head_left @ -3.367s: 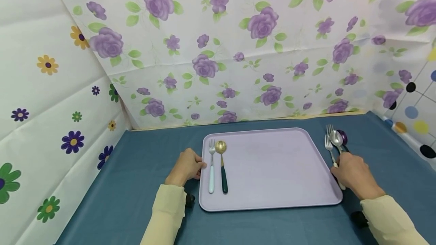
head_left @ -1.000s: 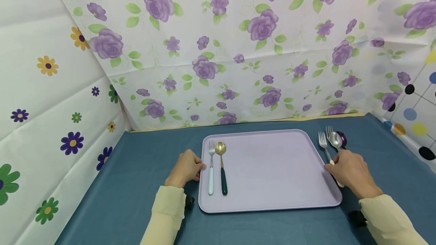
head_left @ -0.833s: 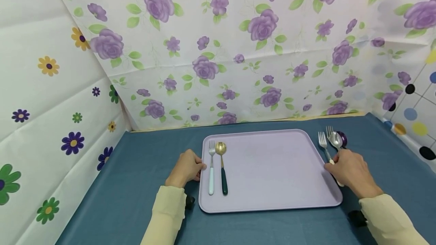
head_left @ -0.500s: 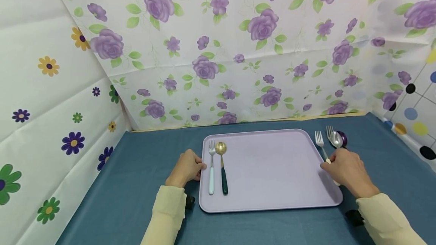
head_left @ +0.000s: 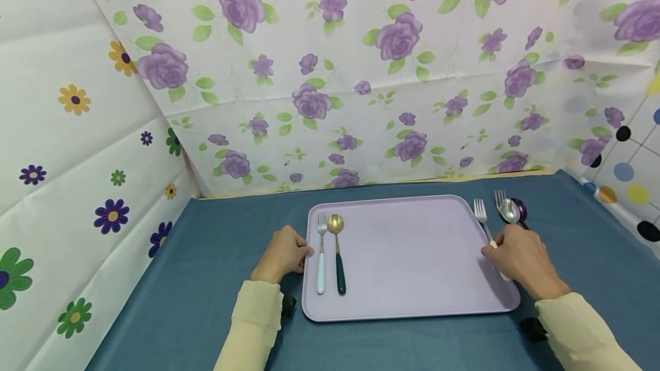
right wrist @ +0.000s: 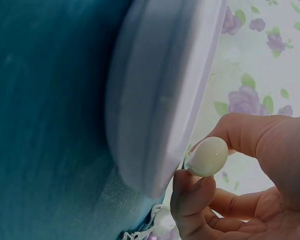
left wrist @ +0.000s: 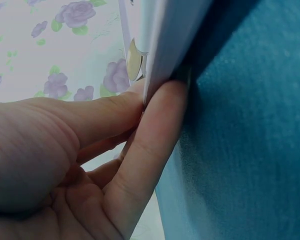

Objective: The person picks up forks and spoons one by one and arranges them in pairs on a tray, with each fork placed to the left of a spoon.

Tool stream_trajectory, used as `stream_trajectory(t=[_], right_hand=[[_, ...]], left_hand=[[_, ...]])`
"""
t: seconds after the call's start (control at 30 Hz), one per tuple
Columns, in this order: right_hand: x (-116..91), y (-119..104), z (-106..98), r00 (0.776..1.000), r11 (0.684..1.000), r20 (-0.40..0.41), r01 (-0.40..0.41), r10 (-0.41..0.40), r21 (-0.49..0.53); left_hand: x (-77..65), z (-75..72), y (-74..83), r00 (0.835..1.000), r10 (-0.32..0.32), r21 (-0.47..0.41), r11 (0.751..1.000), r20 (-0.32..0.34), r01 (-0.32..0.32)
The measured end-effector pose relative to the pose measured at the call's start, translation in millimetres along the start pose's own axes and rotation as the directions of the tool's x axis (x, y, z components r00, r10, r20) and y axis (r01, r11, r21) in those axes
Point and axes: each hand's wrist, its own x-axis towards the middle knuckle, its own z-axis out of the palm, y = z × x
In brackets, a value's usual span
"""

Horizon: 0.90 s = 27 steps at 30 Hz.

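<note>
My left hand (head_left: 281, 253) pinches the left rim of a lilac tray (head_left: 412, 262), its thumb on top and a finger under the edge in the left wrist view. On the tray's left side lie a fork with a pale mint handle (head_left: 321, 272) and a gold spoon with a dark green handle (head_left: 340, 272), side by side. At the right rim, my right hand (head_left: 523, 259) holds another fork (head_left: 480, 210) by its cream handle (right wrist: 208, 157) between thumb and fingers. That fork's tines point away from me, and its upper part is close beside the rim.
Right of the tray, a silver spoon (head_left: 510, 210), another fork (head_left: 500, 198) and a purple-headed spoon (head_left: 519, 208) lie bunched on the blue tablecloth (head_left: 232, 216), their handles hidden by my right hand. A floral sheet (head_left: 361, 130) hangs behind.
My right hand has taken the cream-handled fork leftward, away from the other cutlery and up to the tray's right rim. My left hand has stayed at the tray's left edge.
</note>
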Motion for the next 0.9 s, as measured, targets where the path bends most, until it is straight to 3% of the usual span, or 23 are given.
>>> stream_trajectory(t=[0.9], right_hand=[[-0.1,-9.0,7.7,0.998,0.999,-0.036,0.045,-0.044,0.020]], left_hand=[[0.0,-0.8,0.5,1.000,-0.010,0.001,1.000,0.011,0.010]])
